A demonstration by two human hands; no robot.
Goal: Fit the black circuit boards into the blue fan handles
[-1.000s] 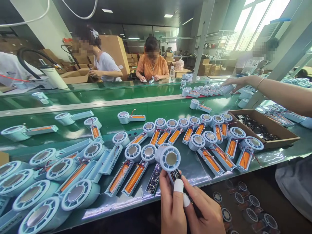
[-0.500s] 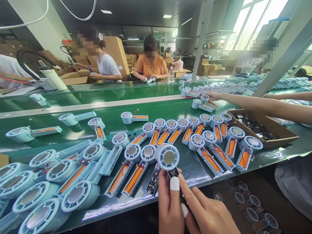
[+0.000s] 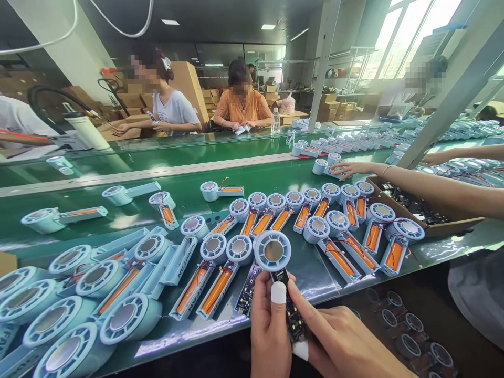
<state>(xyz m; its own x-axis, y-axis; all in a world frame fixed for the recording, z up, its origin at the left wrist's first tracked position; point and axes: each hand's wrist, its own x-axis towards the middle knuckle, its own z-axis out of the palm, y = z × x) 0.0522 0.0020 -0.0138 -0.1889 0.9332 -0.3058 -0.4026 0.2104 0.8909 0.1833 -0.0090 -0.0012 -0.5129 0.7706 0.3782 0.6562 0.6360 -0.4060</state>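
Across from me, both hands are on one fan (image 3: 273, 251), held up at the bench's (image 3: 305, 270) near edge, its round head tipped towards its holder. Below the head runs a dark board (image 3: 292, 315). The left hand (image 3: 271, 331) has its grip closed, pinching the board's upper part, with a white-capped thumb (image 3: 278, 293) on its face. The right hand (image 3: 342, 336) pinches too: index finger along the board's edge, its own white cap (image 3: 300, 350) near the lower end.

A second board (image 3: 247, 291) lies just left of the left hand; I can't tell what it joins. More fans (image 3: 220, 286) crowd the bench on both sides, many showing orange cells (image 3: 214, 291). A box (image 3: 452, 227) sits at the right. A co-worker's hand (image 3: 354, 169) stretches over the green belt (image 3: 271, 176), by another fan (image 3: 320, 166).
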